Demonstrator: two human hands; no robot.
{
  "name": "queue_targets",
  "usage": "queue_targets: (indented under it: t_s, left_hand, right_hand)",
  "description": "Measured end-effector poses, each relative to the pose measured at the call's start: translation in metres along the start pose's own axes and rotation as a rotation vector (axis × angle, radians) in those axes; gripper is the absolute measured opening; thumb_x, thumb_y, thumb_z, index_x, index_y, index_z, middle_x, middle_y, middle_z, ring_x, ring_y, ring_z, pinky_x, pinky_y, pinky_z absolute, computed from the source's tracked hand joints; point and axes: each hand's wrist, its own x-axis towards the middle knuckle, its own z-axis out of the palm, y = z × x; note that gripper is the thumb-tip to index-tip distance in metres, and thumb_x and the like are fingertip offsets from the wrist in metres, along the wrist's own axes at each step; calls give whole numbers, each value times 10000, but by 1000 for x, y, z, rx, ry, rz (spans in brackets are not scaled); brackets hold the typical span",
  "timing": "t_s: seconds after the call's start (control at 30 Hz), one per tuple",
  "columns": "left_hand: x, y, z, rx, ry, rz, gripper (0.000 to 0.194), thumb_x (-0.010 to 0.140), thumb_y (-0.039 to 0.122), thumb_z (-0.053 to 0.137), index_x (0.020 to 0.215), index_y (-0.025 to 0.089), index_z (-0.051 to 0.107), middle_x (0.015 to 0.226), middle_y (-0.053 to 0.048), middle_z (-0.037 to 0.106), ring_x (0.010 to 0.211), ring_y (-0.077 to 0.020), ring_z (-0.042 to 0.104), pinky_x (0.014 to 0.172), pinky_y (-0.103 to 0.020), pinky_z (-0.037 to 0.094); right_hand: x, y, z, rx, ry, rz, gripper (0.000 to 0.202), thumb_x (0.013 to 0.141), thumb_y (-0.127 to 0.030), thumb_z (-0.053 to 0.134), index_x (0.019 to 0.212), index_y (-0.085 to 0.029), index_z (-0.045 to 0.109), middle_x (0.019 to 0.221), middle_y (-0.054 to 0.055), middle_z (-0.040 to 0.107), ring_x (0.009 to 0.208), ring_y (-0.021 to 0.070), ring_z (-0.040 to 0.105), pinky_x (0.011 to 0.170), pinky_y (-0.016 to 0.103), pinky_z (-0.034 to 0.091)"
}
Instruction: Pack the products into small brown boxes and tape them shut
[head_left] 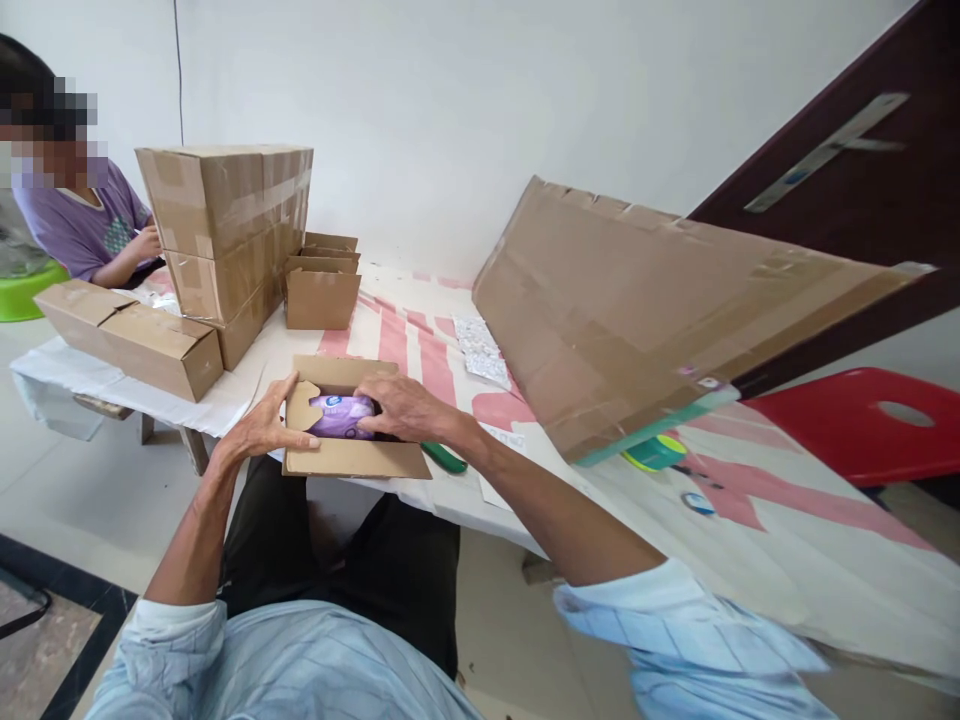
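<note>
Grip: right hand (405,405) curled onto purple plastic-wrapped packet (341,416), already inside brown cardboard box (360,460); left hand (262,425) clasps box end; flaps not yet closed.

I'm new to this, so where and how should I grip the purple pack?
I'd grip the purple pack at its right end, from above: the open box flanks its long sides, and a cut flap stands at its left end. The right hand is there now.
</note>
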Motion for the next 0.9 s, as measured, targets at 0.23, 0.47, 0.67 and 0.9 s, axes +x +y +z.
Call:
queue_targets:
  t_s: [0.23,0.47,0.67,0.9]
  left_hand:
    - [6,2,-1,39,54,-22,1184,736,669,905,1686,195,380,1711,-226,397,1591,-465,392,1289,-632,373]
    - [26,32,-6,-141,240,176,939,818,670,841,1603,265,522,1692,-164,481,1569,-441,446,1230,-602,458]
    - [54,67,-6,-321,143,350,899,832,532,902,1591,236,523,1592,-156,600,1440,-405,598,1191,-546,509]
    - [93,96,-24,-372,365,496,850,859,560,874,1553,213,527,1504,-136,660,1384,-357,640,1134,-460,557]
  right_hand:
    - [-28,28,-54,546,270,95,281,833,-421,757,985,-194,689,983,46,714,895,212,651,817,355,517]
    - [-29,36,-53,1021,456,132,488,768,-598,871,1015,-200,736,1045,79,781,950,237,710,822,377,596]
    - [-8,21,-29,1233,544,119,589,733,-696,882,1031,-209,737,1006,47,779,894,212,729,843,371,626]
    - [20,11,-36,1214,658,-36,730,834,-749,787,1396,-302,655,1396,76,725,1255,295,691,975,430,641]
